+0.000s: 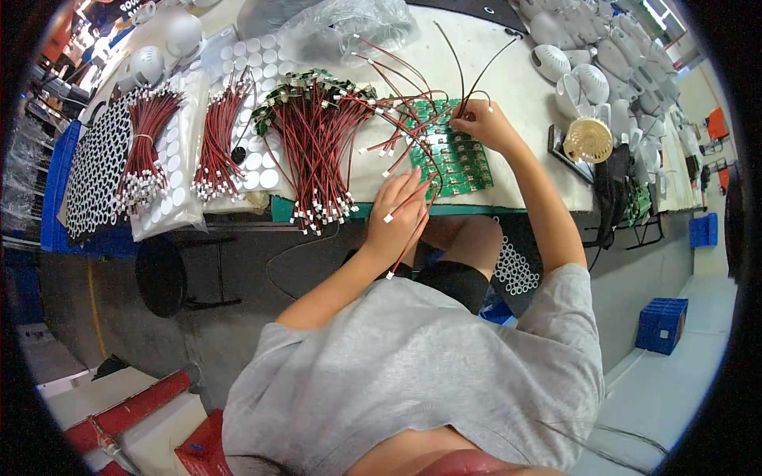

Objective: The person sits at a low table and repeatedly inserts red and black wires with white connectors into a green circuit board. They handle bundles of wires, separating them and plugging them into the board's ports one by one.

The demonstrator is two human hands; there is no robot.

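A green circuit board panel (464, 165) with rows of small parts lies near the table's front edge. Over its upper right part, my right hand (486, 127) pinches a dark pair of wires, whose two ends spread upward and apart. My left hand (397, 210) is closed at the panel's lower left edge. Red-and-black wires (421, 208) with white connectors run through and across its fingers; the exact grip is partly hidden. More loose connector wires (397, 131) fan over the panel's left side. Left of them lies a big heap of red-and-black wires (313, 151) with small green boards at its far end.
Two more wire bundles (151, 135) lie on sheets of white round discs (266, 159) at the left. A black honeycomb tray (91, 174) is at the far left. Clear plastic bags (349, 32) lie at the back. White plastic housings (591, 83) and a cream round part (587, 140) crowd the right.
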